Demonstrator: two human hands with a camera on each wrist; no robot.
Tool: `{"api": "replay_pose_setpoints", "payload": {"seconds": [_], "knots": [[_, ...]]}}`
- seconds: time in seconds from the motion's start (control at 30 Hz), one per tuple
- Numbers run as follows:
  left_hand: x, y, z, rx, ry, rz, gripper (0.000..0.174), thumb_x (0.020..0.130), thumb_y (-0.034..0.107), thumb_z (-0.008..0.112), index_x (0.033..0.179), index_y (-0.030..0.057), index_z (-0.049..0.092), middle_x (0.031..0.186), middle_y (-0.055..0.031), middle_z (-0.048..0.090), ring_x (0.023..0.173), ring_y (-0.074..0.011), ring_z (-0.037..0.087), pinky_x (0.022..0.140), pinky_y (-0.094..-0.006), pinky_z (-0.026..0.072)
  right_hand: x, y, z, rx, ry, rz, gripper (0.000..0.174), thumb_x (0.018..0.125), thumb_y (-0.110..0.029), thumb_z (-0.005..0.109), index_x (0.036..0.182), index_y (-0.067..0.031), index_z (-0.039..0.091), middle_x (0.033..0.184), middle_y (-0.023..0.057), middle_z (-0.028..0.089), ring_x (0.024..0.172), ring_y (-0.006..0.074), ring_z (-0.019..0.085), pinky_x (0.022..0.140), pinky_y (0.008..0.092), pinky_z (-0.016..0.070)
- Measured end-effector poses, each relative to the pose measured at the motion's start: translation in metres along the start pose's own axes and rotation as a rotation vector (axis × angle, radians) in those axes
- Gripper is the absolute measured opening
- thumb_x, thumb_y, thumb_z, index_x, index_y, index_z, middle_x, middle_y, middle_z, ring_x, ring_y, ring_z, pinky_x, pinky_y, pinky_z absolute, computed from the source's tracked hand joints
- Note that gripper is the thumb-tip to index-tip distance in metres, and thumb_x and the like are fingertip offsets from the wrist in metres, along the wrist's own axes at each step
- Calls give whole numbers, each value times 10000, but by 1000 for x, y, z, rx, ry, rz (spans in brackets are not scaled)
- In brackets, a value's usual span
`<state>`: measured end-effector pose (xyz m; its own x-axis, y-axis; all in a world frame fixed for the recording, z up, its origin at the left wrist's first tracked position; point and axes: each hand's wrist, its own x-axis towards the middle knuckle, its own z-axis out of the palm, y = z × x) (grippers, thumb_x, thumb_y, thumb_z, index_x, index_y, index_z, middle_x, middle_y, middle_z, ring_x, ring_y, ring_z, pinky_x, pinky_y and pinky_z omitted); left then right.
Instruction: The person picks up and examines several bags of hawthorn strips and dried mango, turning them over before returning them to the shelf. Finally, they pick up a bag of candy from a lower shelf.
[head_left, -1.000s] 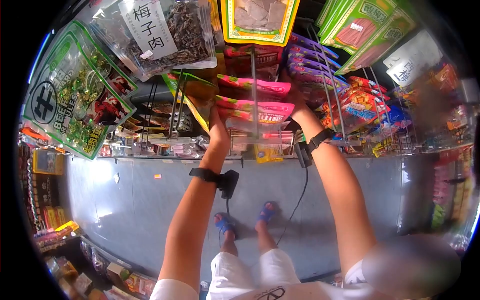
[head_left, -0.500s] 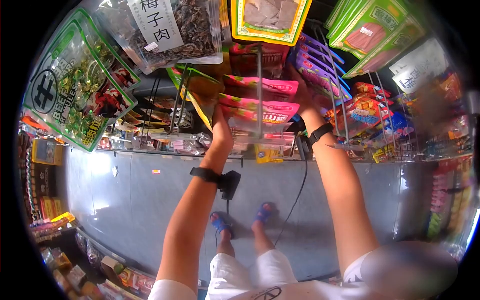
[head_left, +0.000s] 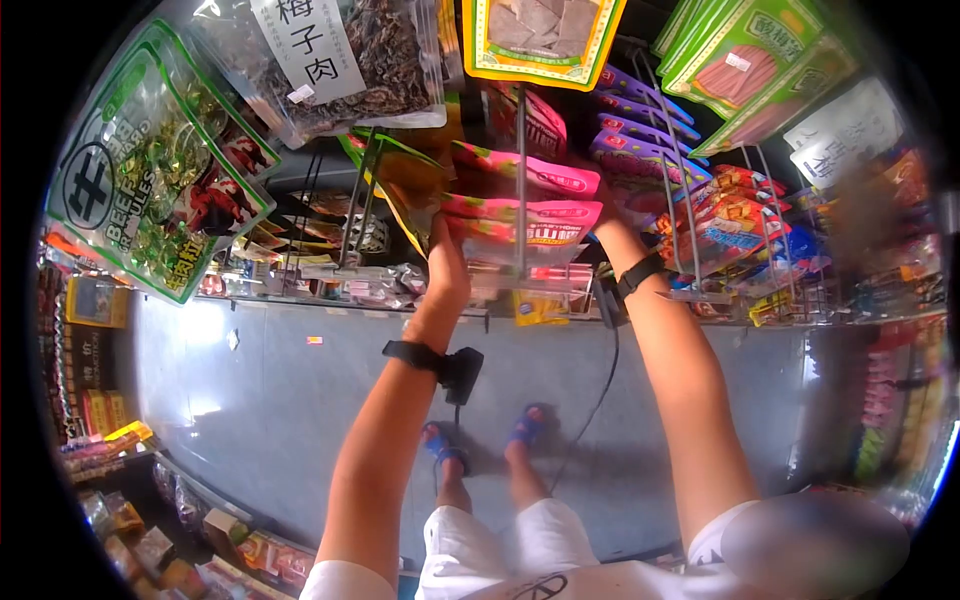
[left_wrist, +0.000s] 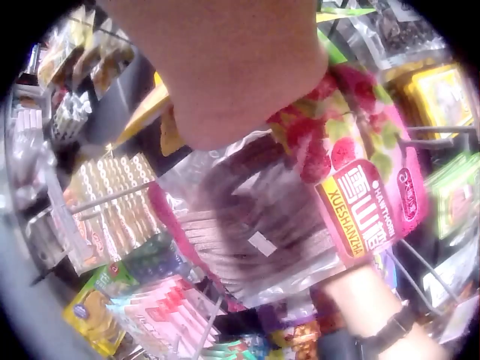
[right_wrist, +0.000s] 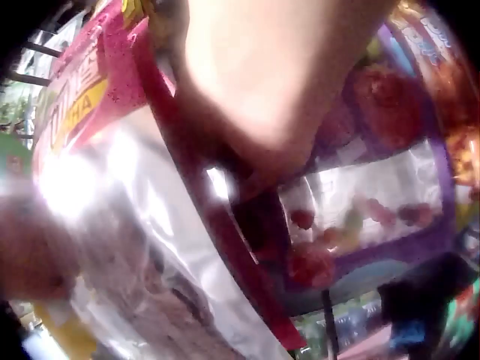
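Note:
Pink hawthorn snack bags (head_left: 560, 215) hang on a display hook, one behind another. At their left edge is my left hand (head_left: 447, 258), its fingers hidden among the bags. My right hand (head_left: 612, 228) reaches in at their right edge, between them and the purple bags (head_left: 640, 150); its fingers are out of sight too. In the left wrist view the front hawthorn bag (left_wrist: 262, 225) shows brown strips through a clear window, below the left wrist. A purple bag with a clear window (right_wrist: 360, 202) lies beside my right hand in the right wrist view.
Metal hooks (head_left: 521, 180) stick out toward me. A bag of dark dried plums (head_left: 385, 70), a green-edged beef granules bag (head_left: 165, 170) and green snack packs (head_left: 735, 75) hang around. The grey floor (head_left: 260, 400) and lower shelves lie below.
The view has shifted slightly. A red-pink bag at the back now stands tilted. My right hand has come a little way back toward me; the left stays at the bags' left edge.

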<state>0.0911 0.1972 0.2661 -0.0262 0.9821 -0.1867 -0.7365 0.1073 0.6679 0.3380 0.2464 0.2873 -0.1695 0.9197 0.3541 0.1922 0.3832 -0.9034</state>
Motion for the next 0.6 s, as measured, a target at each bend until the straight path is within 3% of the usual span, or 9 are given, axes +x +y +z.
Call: {"api": "replay_pose_setpoints", "payload": {"seconds": [0.03, 0.17, 0.23, 0.33, 0.43, 0.6], "knots": [[-1, -1, 2, 20, 5, 35, 407, 1011, 360, 428, 1307, 86, 481, 1267, -35, 548, 1155, -187, 504, 1016, -351, 367, 0, 3, -3, -195, -40, -33, 261, 856, -184, 670, 1057, -19, 661, 1006, 64, 688, 872, 101, 568, 808, 307, 491], [-6, 1, 0, 47, -6, 20, 409, 1018, 388, 398, 1282, 91, 496, 1247, -43, 564, 1148, -191, 518, 1019, -347, 364, -18, -23, -5, -34, 51, 172, 227, 850, -147, 654, 1034, -15, 674, 985, 65, 699, 845, 113, 580, 775, 308, 489], [-17, 6, 8, 140, 99, 60, 425, 1013, 415, 401, 1254, 84, 518, 1196, -40, 586, 1103, -185, 544, 975, -336, 400, -27, -61, 8, -172, 156, 251, 214, 859, -108, 633, 1045, -9, 669, 984, 63, 703, 847, 117, 580, 769, 301, 481], [-32, 14, 12, 292, 213, 48, 478, 994, 478, 416, 1184, 66, 565, 1101, -44, 620, 1001, -183, 581, 880, -328, 451, -35, -57, 8, -31, 187, 304, 211, 875, -39, 578, 1065, -3, 662, 993, 65, 704, 866, 130, 587, 778, 298, 479], [-38, 17, 16, 414, 295, 3, 564, 966, 558, 429, 1107, 42, 608, 1021, -52, 643, 903, -180, 596, 799, -319, 474, -43, -47, 9, -10, 195, 263, 212, 885, 11, 548, 1063, 1, 664, 1010, 57, 699, 887, 128, 589, 793, 308, 485], [-46, 24, 40, 354, 417, -55, 612, 931, 601, 487, 1067, 22, 631, 997, -50, 649, 831, -154, 586, 738, -297, 470, -52, -49, 13, 121, 195, 286, 198, 889, 6, 569, 1064, 6, 662, 1015, 65, 697, 916, 130, 597, 827, 304, 491]]}}
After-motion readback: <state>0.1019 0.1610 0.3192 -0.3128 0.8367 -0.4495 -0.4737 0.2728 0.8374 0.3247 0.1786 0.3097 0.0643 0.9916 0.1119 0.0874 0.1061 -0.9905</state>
